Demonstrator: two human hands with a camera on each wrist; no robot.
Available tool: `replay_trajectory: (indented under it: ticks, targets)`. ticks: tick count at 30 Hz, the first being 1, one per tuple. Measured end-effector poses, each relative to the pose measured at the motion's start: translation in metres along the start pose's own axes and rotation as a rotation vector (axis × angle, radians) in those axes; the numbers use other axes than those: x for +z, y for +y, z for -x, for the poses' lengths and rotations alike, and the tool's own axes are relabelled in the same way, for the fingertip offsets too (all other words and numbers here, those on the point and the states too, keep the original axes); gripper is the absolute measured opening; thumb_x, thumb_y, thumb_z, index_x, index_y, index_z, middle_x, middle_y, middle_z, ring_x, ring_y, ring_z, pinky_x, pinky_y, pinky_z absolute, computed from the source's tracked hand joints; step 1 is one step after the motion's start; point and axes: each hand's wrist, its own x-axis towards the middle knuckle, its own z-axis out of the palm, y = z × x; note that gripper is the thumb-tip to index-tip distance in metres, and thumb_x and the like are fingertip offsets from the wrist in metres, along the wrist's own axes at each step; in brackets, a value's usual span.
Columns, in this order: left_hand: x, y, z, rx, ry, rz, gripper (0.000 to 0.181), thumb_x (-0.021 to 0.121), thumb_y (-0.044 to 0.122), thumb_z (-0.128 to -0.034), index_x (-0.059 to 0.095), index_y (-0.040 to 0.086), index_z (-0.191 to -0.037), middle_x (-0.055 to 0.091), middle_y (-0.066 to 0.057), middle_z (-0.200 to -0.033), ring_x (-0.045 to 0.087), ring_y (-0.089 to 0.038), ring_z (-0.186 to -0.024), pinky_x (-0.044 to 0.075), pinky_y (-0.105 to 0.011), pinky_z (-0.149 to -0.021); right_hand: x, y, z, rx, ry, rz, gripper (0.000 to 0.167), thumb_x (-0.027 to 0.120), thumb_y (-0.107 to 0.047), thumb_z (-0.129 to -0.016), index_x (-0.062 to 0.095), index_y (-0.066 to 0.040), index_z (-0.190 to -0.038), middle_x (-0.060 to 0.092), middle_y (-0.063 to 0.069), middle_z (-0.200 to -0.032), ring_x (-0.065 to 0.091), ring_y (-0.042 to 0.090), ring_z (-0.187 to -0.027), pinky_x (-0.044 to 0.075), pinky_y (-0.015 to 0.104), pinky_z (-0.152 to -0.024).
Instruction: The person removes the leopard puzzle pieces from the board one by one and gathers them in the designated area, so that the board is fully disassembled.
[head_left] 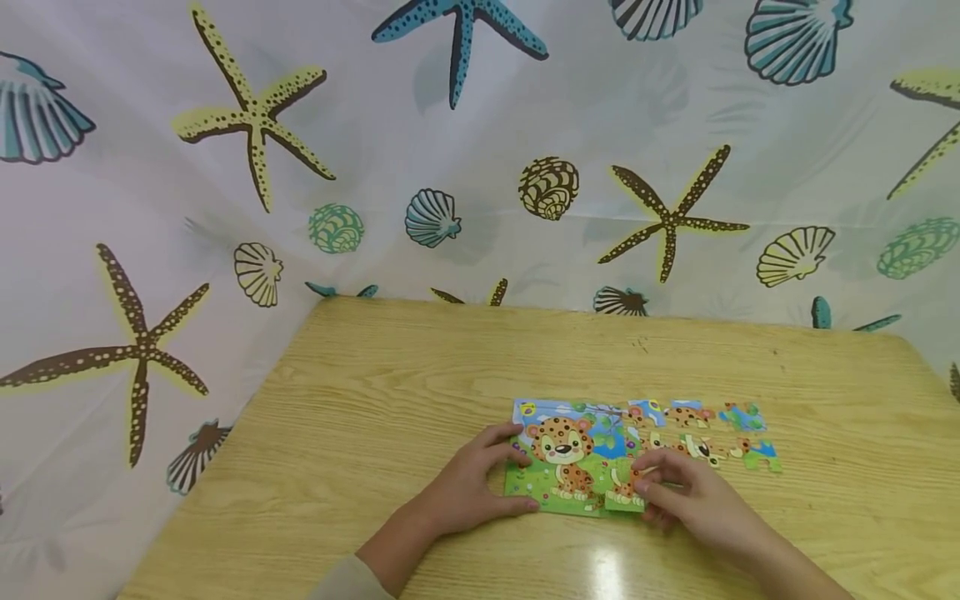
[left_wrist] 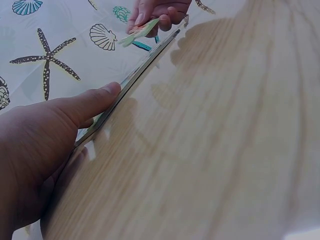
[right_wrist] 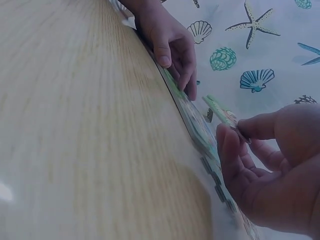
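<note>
A jigsaw puzzle board (head_left: 542, 483) with a spotted leopard cub picture lies flat on the table. My left hand (head_left: 476, 479) rests at its left side, the fingertips on the picture and the thumb along the near edge. Between thumb and fingers my right hand (head_left: 693, 500) pinches a puzzle piece (head_left: 624, 487) printed with green grass and spotted orange fur. In the right wrist view this piece (right_wrist: 222, 111) is tilted and raised above the board. Left of it there, the left hand (right_wrist: 170, 47) touches the board, with its fingers bent down.
Several loose puzzle pieces (head_left: 686, 414) lie in rows to the right of the board, partly behind the right hand. The wooden table (head_left: 360, 400) reaches back to a white cloth (head_left: 480, 258) printed with starfish and shells.
</note>
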Motion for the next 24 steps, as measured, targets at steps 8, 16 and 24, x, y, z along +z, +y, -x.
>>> replay_trajectory:
  ticks: [8, 16, 24]
  targets:
    - [-0.003, 0.001, -0.002, 0.005, 0.001, -0.012, 0.049, 0.083, 0.047, -0.0787, 0.069, 0.02, -0.117, 0.04, -0.003, -0.156, 0.036, -0.032, -0.147, 0.035, -0.053, -0.117, -0.018, 0.005, 0.014, 0.037, 0.036, -0.028, 0.048, 0.06, -0.027, -0.101, 0.047, 0.006, -0.132, 0.065, 0.015, -0.11, 0.073, 0.029, -0.086, 0.062, 0.037, -0.072]
    - [-0.002, 0.001, 0.0, -0.017, -0.007, -0.005, 0.049, 0.082, 0.05, -0.0787, 0.069, 0.02, -0.116, 0.04, -0.002, -0.157, 0.035, -0.033, -0.147, 0.034, -0.055, -0.118, -0.026, 0.015, 0.02, 0.039, 0.071, -0.044, 0.048, 0.065, -0.023, -0.098, 0.048, 0.01, -0.129, 0.063, 0.014, -0.106, 0.071, 0.025, -0.083, 0.062, 0.036, -0.074]
    - [0.002, -0.001, 0.0, -0.011, -0.003, -0.011, 0.05, 0.081, 0.052, -0.0781, 0.069, 0.021, -0.116, 0.04, -0.001, -0.157, 0.036, -0.032, -0.147, 0.034, -0.054, -0.118, -0.041, 0.022, 0.023, 0.096, 0.102, -0.019, 0.047, 0.067, -0.026, -0.097, 0.05, 0.006, -0.126, 0.064, 0.009, -0.104, 0.07, 0.024, -0.079, 0.061, 0.034, -0.07]
